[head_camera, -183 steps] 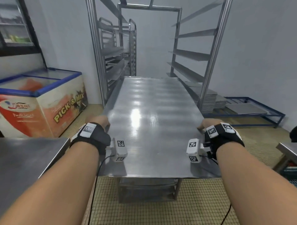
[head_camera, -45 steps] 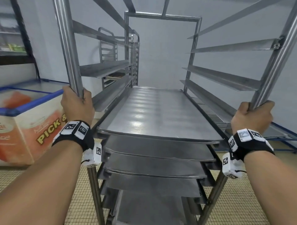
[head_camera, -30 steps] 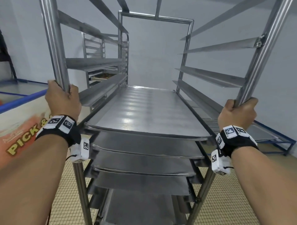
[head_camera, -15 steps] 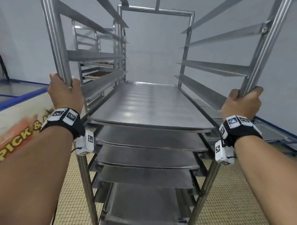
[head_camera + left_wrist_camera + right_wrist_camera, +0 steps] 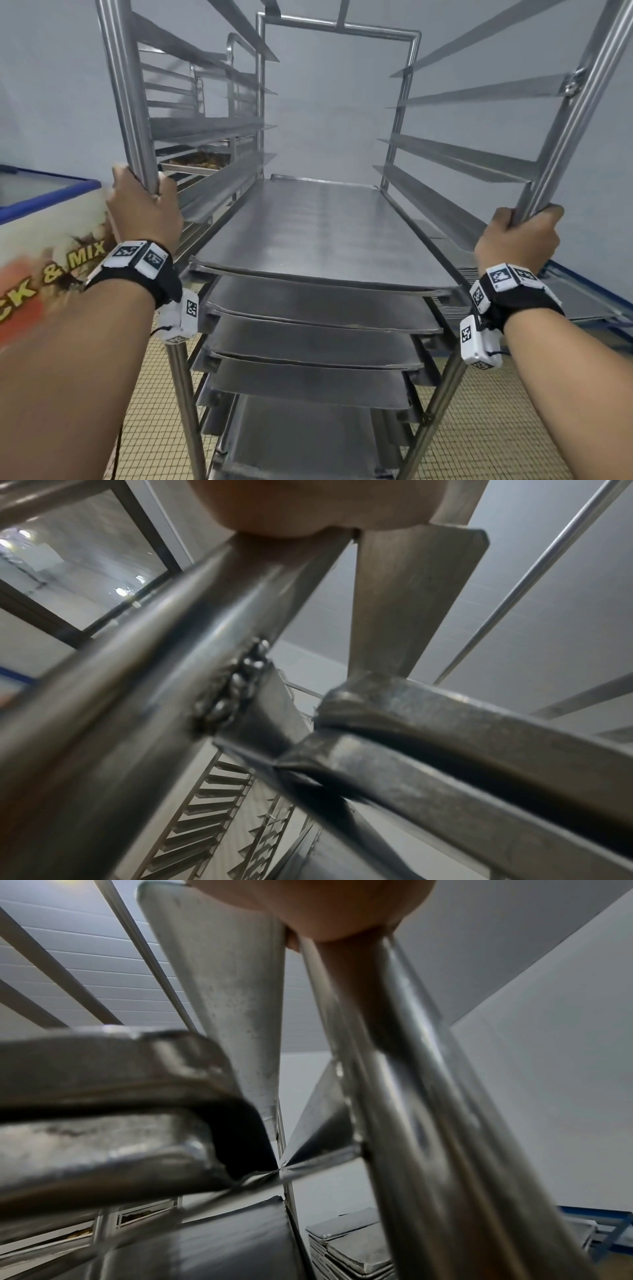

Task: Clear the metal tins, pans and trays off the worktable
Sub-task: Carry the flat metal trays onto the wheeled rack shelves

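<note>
A tall steel tray rack [image 5: 404, 32] fills the head view. Several flat metal trays sit on its runners; the top tray [image 5: 325, 233] lies at chest height, with more trays [image 5: 315, 342] stacked on the runners below it. My left hand [image 5: 145, 205] grips the rack's left front post [image 5: 126, 102]. My right hand [image 5: 520, 236] grips the right front post [image 5: 575, 113]. In the left wrist view the post [image 5: 137, 669] runs under my palm; the right wrist view shows the other post [image 5: 428, 1123] the same way, with a tray's corner close by. My fingers are hidden behind the posts.
A chest freezer [image 5: 41, 240] with a blue rim stands at the left. A second rack [image 5: 212, 137] behind holds a tray of browned food. A stack of flat trays [image 5: 356, 1253] rests on a low blue frame [image 5: 582, 284] at the right. The floor is small yellow tiles.
Six seconds ago my hands held a tray at the rack's mouth; now it sits on the runners and both hands grip the posts. Lately the rack has shifted against the freezer and wall.
</note>
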